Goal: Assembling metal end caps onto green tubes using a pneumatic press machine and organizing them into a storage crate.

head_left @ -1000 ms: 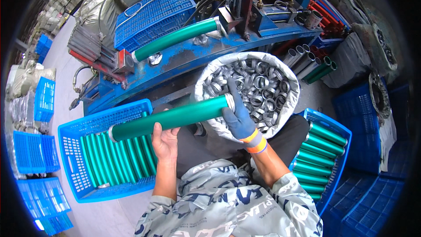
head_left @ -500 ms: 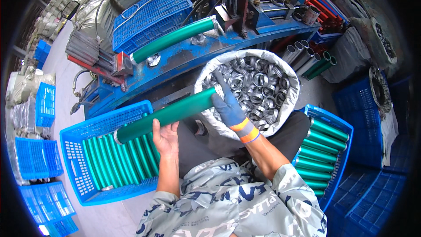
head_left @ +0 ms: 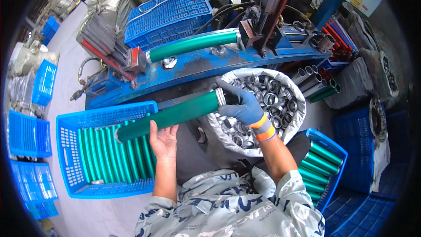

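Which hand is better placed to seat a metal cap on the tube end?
Right, probably. The gloved right hand is already at the green tube's capped end, directly over the sack of metal caps. The bare left hand supports the tube from below, mid-length.

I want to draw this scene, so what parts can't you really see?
Head view only:
- Right end of the long green metal tube: covered by the gloved right hand.
- Left hand fingers: hidden behind the tube.
- White sack of silver metal rings: its depth, rings piled on top.
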A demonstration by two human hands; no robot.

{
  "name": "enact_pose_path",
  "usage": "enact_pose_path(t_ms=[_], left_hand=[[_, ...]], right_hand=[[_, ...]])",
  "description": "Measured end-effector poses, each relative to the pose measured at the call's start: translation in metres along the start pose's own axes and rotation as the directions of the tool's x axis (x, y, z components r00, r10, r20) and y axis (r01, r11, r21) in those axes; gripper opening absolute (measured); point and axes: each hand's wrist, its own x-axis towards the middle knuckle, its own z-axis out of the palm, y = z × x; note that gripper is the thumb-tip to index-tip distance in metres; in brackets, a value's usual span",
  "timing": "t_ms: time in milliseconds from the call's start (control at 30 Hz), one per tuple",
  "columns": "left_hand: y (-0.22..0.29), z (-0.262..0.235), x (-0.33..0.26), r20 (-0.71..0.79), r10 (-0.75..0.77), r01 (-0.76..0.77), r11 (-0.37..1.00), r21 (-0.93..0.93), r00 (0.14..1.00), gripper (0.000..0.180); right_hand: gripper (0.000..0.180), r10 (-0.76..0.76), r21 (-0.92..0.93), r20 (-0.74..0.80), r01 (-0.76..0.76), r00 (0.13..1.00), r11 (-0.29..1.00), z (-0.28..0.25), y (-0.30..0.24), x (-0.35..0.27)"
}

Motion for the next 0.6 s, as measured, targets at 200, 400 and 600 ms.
enact_pose_path(t_ms=[200,400,600], left_hand=[[0.01,-0.01,0.008,0.053,0.013,-0.015,0.999,0.041,0.998,0.043],[0.003,-0.013,0.015,0.056,0.036,-0.04,0.996,0.076,0.998,0.042],[-0.003,-0.023,0.014,0.0,0.013,-0.013,0.996,0.09,1.0,0.045]], right_hand=[[0.086,0.121,0.184,0.053,-0.129,0.991,0.974,0.006,0.008,0.002],[0.085,0.112,0.309,-0.028,-0.098,0.993,0.946,0.013,0.032,0.005],[0.101,0.105,0.265,0.002,-0.102,0.994,0.959,0.011,0.053,0.005]])
